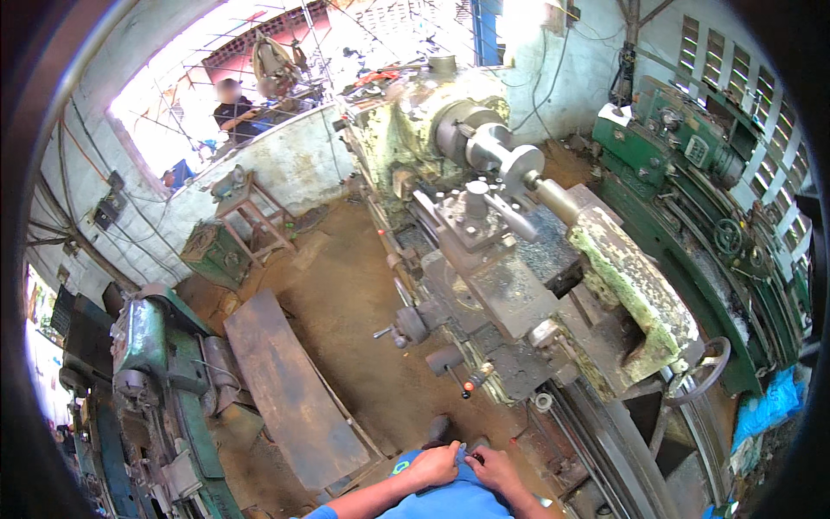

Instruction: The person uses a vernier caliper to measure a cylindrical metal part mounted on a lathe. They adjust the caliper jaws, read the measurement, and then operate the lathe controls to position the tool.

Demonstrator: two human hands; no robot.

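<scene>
My left hand [435,464] and my right hand [494,470] are close together in front of my blue shirt [445,503], low in the view. Both hands have curled fingers. Something small and bluish shows between them, too small to name; it may be part of the shirt. Ahead and to the right stands a large worn lathe [519,294]. Its chuck [458,130] and tailstock [635,290] have a shiny flanged metal workpiece [522,163] between them. The tool post [475,201] sits beside that piece. Neither hand touches the lathe.
A long brown metal sheet [290,389] lies left of me, beside another green machine [143,337]. A green lathe [683,216] stands along the right wall. A small stand [255,216] is near the far wall. Outside the opening, a person [232,114] is visible.
</scene>
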